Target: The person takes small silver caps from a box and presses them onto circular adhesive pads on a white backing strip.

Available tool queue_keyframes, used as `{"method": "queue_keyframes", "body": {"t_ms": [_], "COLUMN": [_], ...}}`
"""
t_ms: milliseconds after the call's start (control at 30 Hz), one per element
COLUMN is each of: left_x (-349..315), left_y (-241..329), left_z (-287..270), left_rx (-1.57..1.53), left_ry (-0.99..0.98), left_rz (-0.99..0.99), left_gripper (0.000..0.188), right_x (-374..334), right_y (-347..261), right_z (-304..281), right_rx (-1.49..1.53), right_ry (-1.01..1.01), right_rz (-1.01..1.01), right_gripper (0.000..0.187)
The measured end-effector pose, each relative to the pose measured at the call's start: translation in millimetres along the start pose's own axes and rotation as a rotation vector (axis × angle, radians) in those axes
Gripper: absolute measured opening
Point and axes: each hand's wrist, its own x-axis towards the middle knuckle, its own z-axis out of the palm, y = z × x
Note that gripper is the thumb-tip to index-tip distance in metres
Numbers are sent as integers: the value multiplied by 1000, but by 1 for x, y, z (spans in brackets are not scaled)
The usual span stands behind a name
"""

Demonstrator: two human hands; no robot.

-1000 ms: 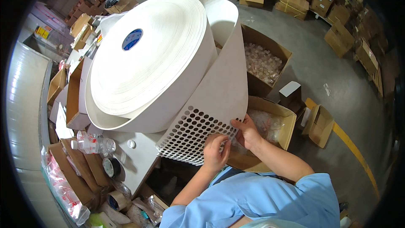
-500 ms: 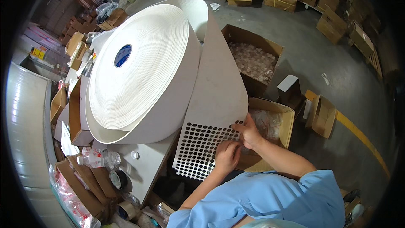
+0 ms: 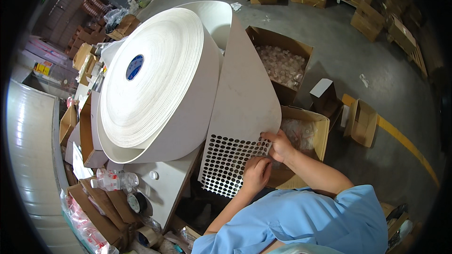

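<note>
A wide white sheet (image 3: 245,84) runs off a huge white roll (image 3: 155,80) and hangs toward me. Rows of dark round spots, which look like punched holes, cover its lower end. My right hand (image 3: 281,146) pinches the sheet's right edge, thumb and fingers beside the top rows. Just below it, my left hand (image 3: 256,174) is curled closed against the same edge, lower down. Its fingertips face away, so what they hold is hidden. Behind my right hand stands an open carton (image 3: 324,131) with clear plastic items in it.
The roll rests over a grey table (image 3: 165,183) holding a plastic bottle (image 3: 113,180), a white cap (image 3: 153,175) and a black tape roll (image 3: 137,202). Another carton (image 3: 303,66) full of small clear pieces stands beyond the sheet. Small open boxes (image 3: 361,124) sit on the floor to the right.
The view has shifted slightly. Both hands stay at the sheet's right edge, the right still pinching and the left still curled, with only slight finger movement.
</note>
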Motion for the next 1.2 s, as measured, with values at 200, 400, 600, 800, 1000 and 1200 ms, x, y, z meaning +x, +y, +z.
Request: {"method": "queue_keyframes", "body": {"t_ms": [200,400,600,800,1000,1200], "left_x": [1,0,1,2,-1,0], "left_y": [2,-1,0,-1,-5,-5], "left_z": [1,4,2,1,2,2], "left_rx": [57,121,113,161,211,192], "left_ry": [-41,-88,-101,-96,-96,-76], "left_rz": [-8,21,25,1,-3,-18], "left_gripper": [17,13,12,9,9,9], "right_x": [-1,1,8,-3,-2,2], "right_y": [-9,4,5,-4,10,17], "right_z": [9,10,10,9,5,10], "right_rx": [57,-168,36,42,-82,-143], "right_ry": [-74,88,-19,-177,-125,8], "right_rz": [80,-39,8,200,75,-56], "right_gripper": [32,36,36,46,48,43]}}
